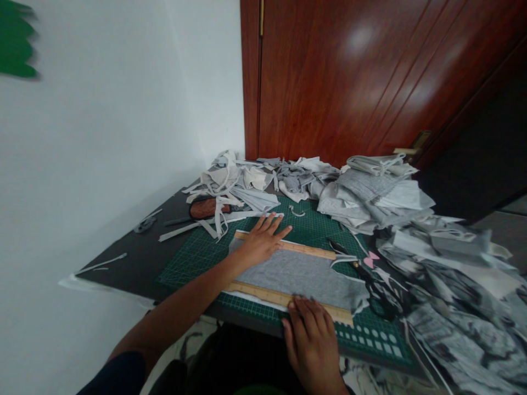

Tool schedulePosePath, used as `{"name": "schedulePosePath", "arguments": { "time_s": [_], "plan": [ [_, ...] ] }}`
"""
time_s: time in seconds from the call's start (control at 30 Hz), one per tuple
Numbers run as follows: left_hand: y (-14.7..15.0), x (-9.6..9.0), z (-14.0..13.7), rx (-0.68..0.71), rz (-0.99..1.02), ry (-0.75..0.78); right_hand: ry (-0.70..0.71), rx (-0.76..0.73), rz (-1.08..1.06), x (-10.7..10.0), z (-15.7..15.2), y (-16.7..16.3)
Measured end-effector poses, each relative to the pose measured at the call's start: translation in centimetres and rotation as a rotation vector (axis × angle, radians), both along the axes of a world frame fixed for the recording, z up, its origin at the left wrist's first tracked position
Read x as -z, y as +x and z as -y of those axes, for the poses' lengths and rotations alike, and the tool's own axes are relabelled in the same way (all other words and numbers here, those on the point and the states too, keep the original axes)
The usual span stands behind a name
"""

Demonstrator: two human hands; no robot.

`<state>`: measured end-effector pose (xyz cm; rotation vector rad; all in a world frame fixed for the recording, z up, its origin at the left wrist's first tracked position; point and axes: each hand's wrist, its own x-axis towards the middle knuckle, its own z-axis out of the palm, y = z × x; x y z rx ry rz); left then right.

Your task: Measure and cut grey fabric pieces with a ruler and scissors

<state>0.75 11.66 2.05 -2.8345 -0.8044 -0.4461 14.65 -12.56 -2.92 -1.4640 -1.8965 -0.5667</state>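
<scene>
A grey piece of fabric (296, 271) lies flat on a green cutting mat (185, 258). Two wooden rulers rest on it, a far ruler (308, 250) and a near ruler (263, 294). My left hand (263, 238) is open, fingers spread, pressing on the far ruler and the fabric edge. Fingers laid out over the near ruler, my right hand (313, 334) is open too; its fingertips touch the wood. Black-handled scissors (373, 285) lie at the fabric's right end, whose edge is ragged.
Fabric scraps (296, 178) heap along the back. Folded fabric stacks (370, 192) stand at the right, with more cloth (461, 318) nearer me. A brown oval object (203, 208) sits among strips at the left. Behind the table are a white wall and a wooden door (329, 82).
</scene>
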Motion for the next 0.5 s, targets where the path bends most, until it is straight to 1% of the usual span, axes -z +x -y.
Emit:
{"name": "schedulePosePath", "arguments": {
  "time_s": [0.1, 0.27, 0.4, 0.5],
  "plan": [
    [-0.1, -0.4, 1.1, 0.066, -0.022, 0.025, 0.010, 0.003, 0.027, 0.1, 0.0, 0.1],
    [-0.7, -1.1, 2.5, 0.137, -0.052, -0.026, 0.043, -0.006, 0.037, 0.3, -0.1, 0.1],
    [-1.3, -1.5, 4.3, 0.136, -0.048, -0.097, 0.040, -0.016, 0.045, 0.3, 0.0, 0.3],
    [-1.3, -1.2, 5.9, 0.099, -0.034, -0.122, 0.030, -0.029, 0.064, 0.4, 0.3, 0.5]
  ]
}}
